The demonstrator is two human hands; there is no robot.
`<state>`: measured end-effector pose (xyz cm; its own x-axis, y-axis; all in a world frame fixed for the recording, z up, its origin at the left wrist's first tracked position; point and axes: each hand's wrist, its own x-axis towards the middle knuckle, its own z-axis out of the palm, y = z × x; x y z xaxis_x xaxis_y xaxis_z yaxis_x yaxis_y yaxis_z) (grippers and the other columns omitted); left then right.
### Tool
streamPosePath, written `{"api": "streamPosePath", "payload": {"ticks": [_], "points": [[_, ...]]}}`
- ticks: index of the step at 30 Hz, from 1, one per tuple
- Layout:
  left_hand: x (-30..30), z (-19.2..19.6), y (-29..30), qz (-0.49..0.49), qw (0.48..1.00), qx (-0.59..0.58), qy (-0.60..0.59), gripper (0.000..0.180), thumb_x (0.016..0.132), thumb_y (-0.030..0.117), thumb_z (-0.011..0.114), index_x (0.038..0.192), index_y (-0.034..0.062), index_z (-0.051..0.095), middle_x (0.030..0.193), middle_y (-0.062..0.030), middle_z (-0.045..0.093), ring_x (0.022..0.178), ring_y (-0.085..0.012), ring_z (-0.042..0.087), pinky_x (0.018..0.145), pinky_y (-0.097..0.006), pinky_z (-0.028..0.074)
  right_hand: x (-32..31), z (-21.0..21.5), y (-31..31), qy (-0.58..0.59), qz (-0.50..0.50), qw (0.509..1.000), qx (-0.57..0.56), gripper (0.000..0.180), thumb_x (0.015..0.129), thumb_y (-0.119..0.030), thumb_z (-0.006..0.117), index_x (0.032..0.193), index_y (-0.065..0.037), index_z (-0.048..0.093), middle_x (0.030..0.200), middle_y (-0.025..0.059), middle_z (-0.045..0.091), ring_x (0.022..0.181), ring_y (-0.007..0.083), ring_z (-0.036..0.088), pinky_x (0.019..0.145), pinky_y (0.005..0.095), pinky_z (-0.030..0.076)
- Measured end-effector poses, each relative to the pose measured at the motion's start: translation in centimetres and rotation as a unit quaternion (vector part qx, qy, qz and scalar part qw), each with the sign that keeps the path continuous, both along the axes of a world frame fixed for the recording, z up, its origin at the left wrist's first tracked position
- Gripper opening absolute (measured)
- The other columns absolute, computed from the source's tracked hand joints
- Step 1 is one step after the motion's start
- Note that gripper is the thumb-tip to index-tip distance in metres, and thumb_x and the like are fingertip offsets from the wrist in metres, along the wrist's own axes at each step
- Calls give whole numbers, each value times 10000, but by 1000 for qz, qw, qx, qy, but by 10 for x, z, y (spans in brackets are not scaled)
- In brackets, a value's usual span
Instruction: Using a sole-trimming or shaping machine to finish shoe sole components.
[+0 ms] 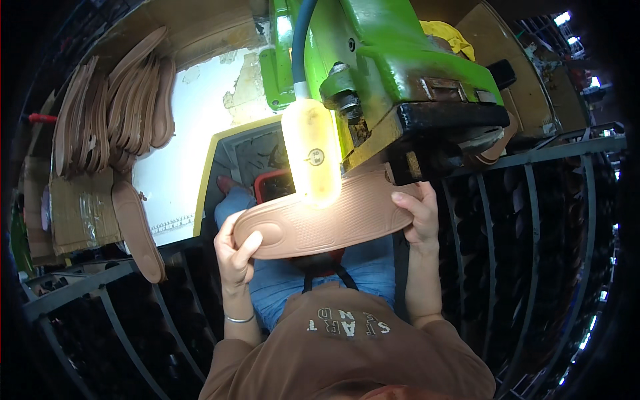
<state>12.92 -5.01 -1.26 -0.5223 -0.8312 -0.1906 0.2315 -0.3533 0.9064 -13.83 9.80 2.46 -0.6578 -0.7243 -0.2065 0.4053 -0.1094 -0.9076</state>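
Note:
A brown shoe sole (pixel 333 230) with a ribbed, patterned face lies across my lap, held up level between both hands. My left hand (pixel 237 253) grips its rounded left end, thumb on top. At the other end, my right hand (pixel 419 212) pinches the sole, thumb on its upper face and fingers behind. The sole's far edge passes under the head of a green machine (pixel 393 60); whether it touches the machine there I cannot tell. A bright lamp (pixel 312 153) hangs just over the middle of the sole and hides part of its far edge.
Many brown soles (pixel 120 107) stand stacked at the far left by cardboard. One loose sole (pixel 139 230) leans over the edge of the white tabletop (pixel 173 173). Metal racks (pixel 533 200) flank me on both sides. A yellow cloth (pixel 448 37) lies behind the machine.

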Motion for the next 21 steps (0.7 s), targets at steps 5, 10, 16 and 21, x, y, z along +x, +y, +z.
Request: {"api": "streamPosePath", "payload": {"ticks": [5, 10, 16, 21], "points": [[51, -23, 7, -93, 995, 39, -18, 390, 730, 74, 692, 1055, -100, 568, 934, -110, 643, 842, -138, 612, 780, -251, 475, 5, -2, -18, -4, 80, 997, 18, 361, 682, -2, 686, 1011, 12, 539, 934, 85, 625, 853, 133, 600, 801, 255, 460], [28, -16, 10, -293, 948, -74, -100, 422, 761, 137, 722, 1100, -80, 596, 967, -94, 658, 882, -128, 594, 803, -265, 473, 13, -2, -43, 50, 109, 992, -27, 380, 670, 6, 712, 1028, 15, 584, 950, 82, 641, 865, 140, 612, 806, 261, 472], [-100, 16, 15, -222, 971, -86, 13, 359, 811, 103, 664, 1127, -46, 581, 984, -81, 649, 883, -113, 570, 831, -265, 456, 22, -11, -41, 106, 67, 992, 10, 338, 726, -41, 730, 1020, 21, 574, 937, 84, 647, 848, 130, 614, 777, 253, 483], [-115, 6, 34, -121, 973, -191, -45, 286, 851, 75, 620, 1110, -46, 613, 950, -75, 671, 863, -118, 598, 807, -247, 467, 47, -48, 24, 143, 141, 977, 78, 572, 726, -174, 771, 1186, 35, 501, 1079, 106, 607, 982, 167, 580, 868, 294, 458]]}}
